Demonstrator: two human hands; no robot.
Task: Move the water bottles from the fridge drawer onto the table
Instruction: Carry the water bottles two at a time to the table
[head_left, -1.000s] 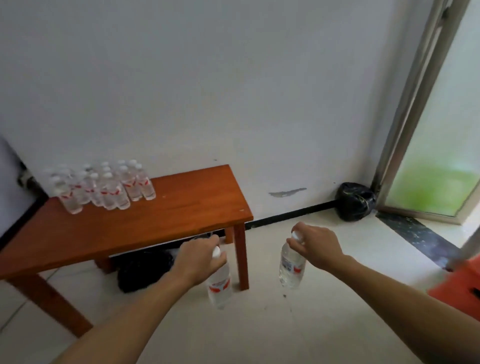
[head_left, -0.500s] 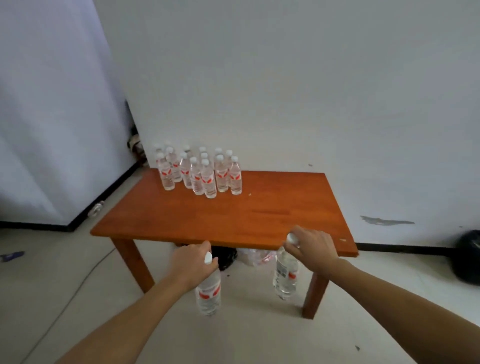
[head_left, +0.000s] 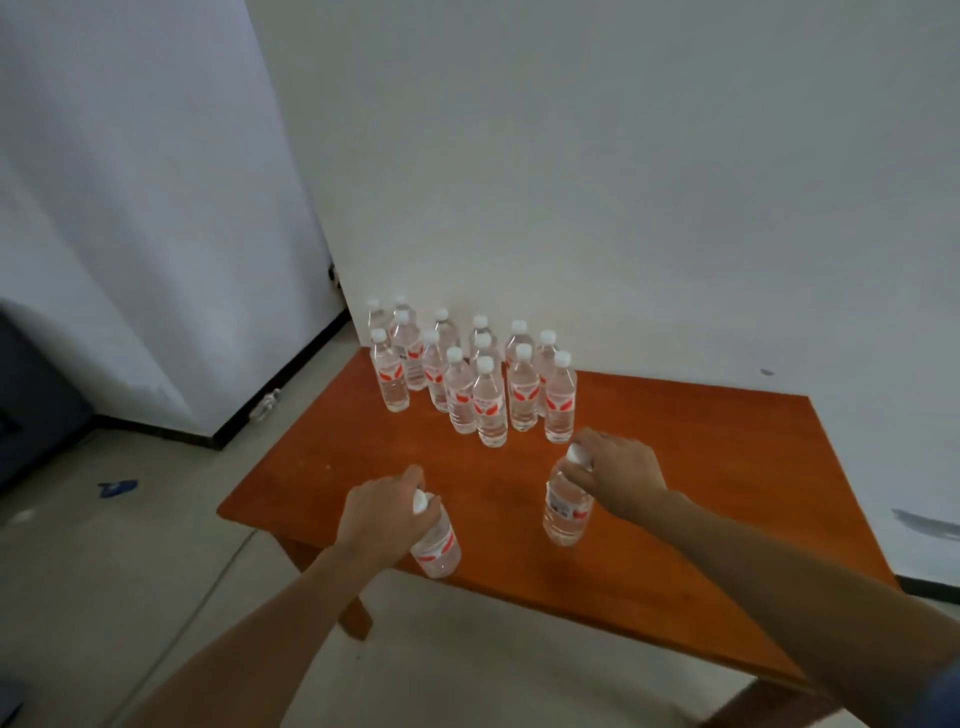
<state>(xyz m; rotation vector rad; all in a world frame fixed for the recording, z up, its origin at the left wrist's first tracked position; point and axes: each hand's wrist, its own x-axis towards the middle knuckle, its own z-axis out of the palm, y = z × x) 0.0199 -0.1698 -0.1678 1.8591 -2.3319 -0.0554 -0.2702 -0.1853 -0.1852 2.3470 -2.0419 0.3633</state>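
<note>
1. Two bottles are in transit: the left hand (head_left: 375, 514) is closed around the neck of the left bottle (head_left: 436, 545), and the right hand (head_left: 618, 475) is closed around the cap end of the right bottle (head_left: 566, 512).
2. Both hang body-down from a top grip, probably so each base can be set flat on the surface (head_left: 727, 493) without regrasping.
3. The left bottle tilts a little and sits over the near edge; the right one is closer to upright and further in. Whether either base touches the wood I cannot tell.
4. A cluster (head_left: 467, 374) of upright bottles stands at the far left corner, near the wall. Keeping the new pair in front of it likely avoids knocking the rows.
5. Both forearms reach forward, wrists bent down, knuckles up, hands well apart.
6. No fridge drawer is in view.
</note>
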